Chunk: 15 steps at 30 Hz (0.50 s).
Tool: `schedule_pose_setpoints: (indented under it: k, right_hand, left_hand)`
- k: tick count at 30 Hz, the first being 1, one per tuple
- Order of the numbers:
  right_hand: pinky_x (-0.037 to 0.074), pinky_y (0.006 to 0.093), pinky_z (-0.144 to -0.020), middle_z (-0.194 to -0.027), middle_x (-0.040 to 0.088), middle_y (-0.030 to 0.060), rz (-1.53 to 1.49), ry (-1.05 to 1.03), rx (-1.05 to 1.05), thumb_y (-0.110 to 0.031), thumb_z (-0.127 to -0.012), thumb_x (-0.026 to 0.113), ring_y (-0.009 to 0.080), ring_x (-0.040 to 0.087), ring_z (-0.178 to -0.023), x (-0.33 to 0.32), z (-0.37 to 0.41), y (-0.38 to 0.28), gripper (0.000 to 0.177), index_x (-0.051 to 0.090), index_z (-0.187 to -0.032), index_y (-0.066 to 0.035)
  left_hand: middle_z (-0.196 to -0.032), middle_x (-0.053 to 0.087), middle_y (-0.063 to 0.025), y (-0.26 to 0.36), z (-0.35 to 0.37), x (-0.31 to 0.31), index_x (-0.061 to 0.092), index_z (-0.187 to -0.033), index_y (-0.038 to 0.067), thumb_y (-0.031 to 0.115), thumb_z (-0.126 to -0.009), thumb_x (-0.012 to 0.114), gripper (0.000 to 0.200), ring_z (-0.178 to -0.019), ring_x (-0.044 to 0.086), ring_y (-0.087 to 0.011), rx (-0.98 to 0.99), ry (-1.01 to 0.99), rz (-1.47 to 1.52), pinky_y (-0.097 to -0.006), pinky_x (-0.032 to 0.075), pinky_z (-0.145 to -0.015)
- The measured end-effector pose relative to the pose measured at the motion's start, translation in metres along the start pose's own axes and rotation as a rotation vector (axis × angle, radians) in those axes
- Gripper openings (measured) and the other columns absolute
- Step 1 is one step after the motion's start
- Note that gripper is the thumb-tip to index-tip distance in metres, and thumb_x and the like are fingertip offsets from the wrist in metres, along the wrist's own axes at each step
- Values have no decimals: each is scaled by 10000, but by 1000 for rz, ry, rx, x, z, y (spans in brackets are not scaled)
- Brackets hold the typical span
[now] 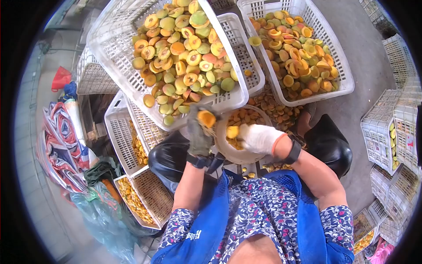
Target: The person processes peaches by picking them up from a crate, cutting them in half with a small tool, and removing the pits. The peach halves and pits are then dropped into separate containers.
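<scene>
My left hand point(200, 134), in a dark grey glove, is closed around a halved apricot point(206, 118), its orange hollow facing up. My right hand point(260, 139), in a white glove with an orange cuff, is closed at the fingertips on a small rounded yellow thing point(232, 131); I cannot make out its kind. Both hands are over the near part of a round white bucket point(241, 156), which holds brownish-orange apricot pits point(246, 115). Just beyond my left hand, a tilted white crate point(239, 97) holds many halved apricots point(178, 48), some with pits showing.
At the upper right, a white crate point(347, 86) holds hollowed apricot halves point(303, 57). More pits point(277, 105) lie beside the bucket. Crates with yellow pieces stand at left, near a green plastic bag point(103, 220). Stacked crates point(378, 132) line the right side.
</scene>
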State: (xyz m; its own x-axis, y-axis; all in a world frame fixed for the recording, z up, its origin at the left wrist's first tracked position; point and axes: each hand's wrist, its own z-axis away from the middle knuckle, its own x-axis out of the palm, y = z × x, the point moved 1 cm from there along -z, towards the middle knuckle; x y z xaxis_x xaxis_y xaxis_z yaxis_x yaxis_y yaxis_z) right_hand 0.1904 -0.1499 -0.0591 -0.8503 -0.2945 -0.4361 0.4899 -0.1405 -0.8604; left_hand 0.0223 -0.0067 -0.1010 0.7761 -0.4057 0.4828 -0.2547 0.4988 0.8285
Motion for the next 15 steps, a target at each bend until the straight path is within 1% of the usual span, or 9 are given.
schedule_pose_setpoints:
  k: [1, 3, 5, 7, 9, 10, 11, 14, 15]
  right_hand:
    - [522, 425, -673, -826, 673, 205, 300, -21, 191, -230, -866, 531, 362, 667, -763, 1, 9, 1, 277, 618, -1000, -3]
    - [523, 416, -704, -867, 677, 222, 299, -63, 238, -228, -859, 526, 364, 668, -824, 12, 11, 15, 287, 617, -994, 8]
    - [525, 407, -735, -909, 681, 238, 303, -119, 301, -227, -852, 521, 367, 669, -885, 15, 13, 21, 297, 616, -989, 19]
    - [525, 429, -733, -891, 679, 240, 98, -187, 152, -245, -840, 517, 379, 668, -851, 12, 3, 13, 316, 618, -990, 13]
    - [525, 440, -734, -883, 677, 238, -98, -249, 62, -268, -835, 518, 382, 665, -836, 8, -5, 17, 333, 633, -998, -1]
    - [522, 436, -725, -872, 677, 237, 52, -195, 109, -287, -832, 519, 377, 667, -824, 20, -6, 29, 354, 637, -987, 9]
    - [520, 433, -716, -861, 677, 236, 207, -146, 155, -306, -829, 521, 371, 669, -811, 31, -7, 44, 376, 640, -976, 19]
    - [515, 432, -702, -856, 675, 232, 229, -238, 275, -330, -831, 531, 362, 667, -791, 35, 3, 58, 382, 647, -938, 18]
    - [515, 432, -702, -856, 675, 232, 238, -246, 272, -330, -831, 531, 362, 667, -791, 31, -4, 53, 382, 647, -938, 18]
  left_hand:
    - [-940, 627, -130, 15, -2, 10, 591, -1005, 16, 446, -1010, 400, 470, -913, 636, -240, -1, -5, -3, -400, 542, -841]
    - [-1126, 612, -117, 48, -10, 41, 553, -1188, 17, 428, -1015, 403, 470, -1052, 609, -230, 0, 249, 94, -377, 521, -883]
    - [-1138, 613, -45, 92, -18, 104, 506, -1259, 53, 268, -1008, 451, 335, -1045, 601, -212, 44, -15, 152, -384, 516, -858]
    - [-1183, 623, -87, 107, -43, 103, 466, -1337, 56, 276, -984, 460, 416, -1019, 618, -244, 287, -106, -517, -403, 504, -860]
    - [-1286, 564, -177, 89, -126, 6, 509, -1299, 32, 415, -966, 494, 509, -1111, 591, -317, 437, -31, -1590, -416, 489, -904]
    - [-1210, 590, -196, 84, -130, 11, 551, -1242, 71, 394, -934, 517, 448, -1077, 596, -349, 254, 104, -2104, -447, 494, -872]
    - [-1210, 590, -196, 79, -134, 3, 551, -1242, 71, 394, -934, 517, 448, -1077, 596, -349, 261, 103, -2101, -447, 494, -872]
    - [-1153, 618, -176, 64, -145, -48, 579, -1171, 102, 396, -903, 527, 401, -1035, 619, -338, 533, -22, -2101, -488, 505, -810]
    - [-1153, 618, -176, 63, -146, -45, 579, -1171, 102, 396, -903, 527, 401, -1035, 619, -338, 528, -9, -2097, -488, 505, -810]
